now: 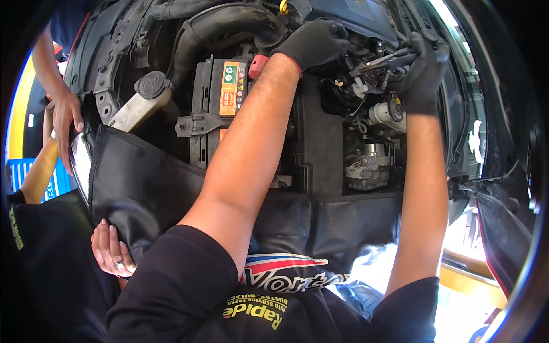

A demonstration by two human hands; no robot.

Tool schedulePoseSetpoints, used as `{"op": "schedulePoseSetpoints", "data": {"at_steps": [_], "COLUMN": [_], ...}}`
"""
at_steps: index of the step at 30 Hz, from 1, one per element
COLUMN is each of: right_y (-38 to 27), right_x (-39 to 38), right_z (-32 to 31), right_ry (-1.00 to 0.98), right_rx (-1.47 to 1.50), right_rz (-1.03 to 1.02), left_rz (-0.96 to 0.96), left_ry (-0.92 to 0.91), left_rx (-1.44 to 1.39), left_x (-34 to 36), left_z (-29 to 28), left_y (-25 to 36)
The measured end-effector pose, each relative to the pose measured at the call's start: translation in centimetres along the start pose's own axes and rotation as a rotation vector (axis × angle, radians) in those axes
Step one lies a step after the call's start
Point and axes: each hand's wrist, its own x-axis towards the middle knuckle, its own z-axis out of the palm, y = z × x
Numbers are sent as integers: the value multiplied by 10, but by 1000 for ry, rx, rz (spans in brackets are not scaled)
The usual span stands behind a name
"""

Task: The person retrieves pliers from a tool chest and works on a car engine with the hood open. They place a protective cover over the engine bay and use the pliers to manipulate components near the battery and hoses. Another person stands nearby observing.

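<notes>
Both my hands wear black gloves and reach into a car's engine bay. My left hand (pixel 317 43) is closed beside the dark engine cover (pixel 360 17), past the end of the large black intake hose (pixel 200 37). What its fingers hold, if anything, is hidden. My right hand (pixel 424 74) is closed around the right end of a long, slim grey metal tool (pixel 380 62) that looks like pliers. The tool's other end points left, among small hoses and a wiring connector (pixel 360 90). Just below it sits a pale fluid reservoir (pixel 382 113) with a dark cap.
A battery (pixel 203 94) with a red terminal cover (pixel 258 67) lies under my left forearm. Left of it stands a whitish filler neck (pixel 137 108). A black fender cover (pixel 320 223) drapes the front edge. Another person's hands (pixel 70 117) rest at the left side.
</notes>
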Motion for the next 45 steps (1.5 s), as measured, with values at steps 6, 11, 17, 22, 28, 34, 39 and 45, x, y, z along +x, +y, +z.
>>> {"op": "schedulePoseSetpoints", "data": {"at_steps": [6, 11, 17, 22, 28, 34, 39, 45], "right_y": [-11, 1, 66, 93, 81, 50, 54, 66], "right_x": [-22, -11, -10, -12, 8, 14, 31, 36], "right_z": [13, -10, -29, -37, -63, -18, 19, 38], "right_ry": [2, -63, 28, 11, 121, -72, -14, -181], "right_rx": [28, 260, 850, 433, 387, 16, 860, 478], "right_rz": [-375, 28, 334, 192, 38, -177, 394, 340], "left_rz": [-161, -82, -267, -444, -515, -310, -195, -551], "left_ry": [-146, -74, 16, -15, -29, 49, 17, 26], "left_rx": [-124, 50, 266, 250, 177, 318, 397, 173], "left_x": [0, 2, 5, 9, 6, 3, 9, -1], "left_z": [-1, -2, 16, 33, 28, 12, 15, 15], "left_y": [-3, -13, -33, -38, -10, -9, -24, -1]}}
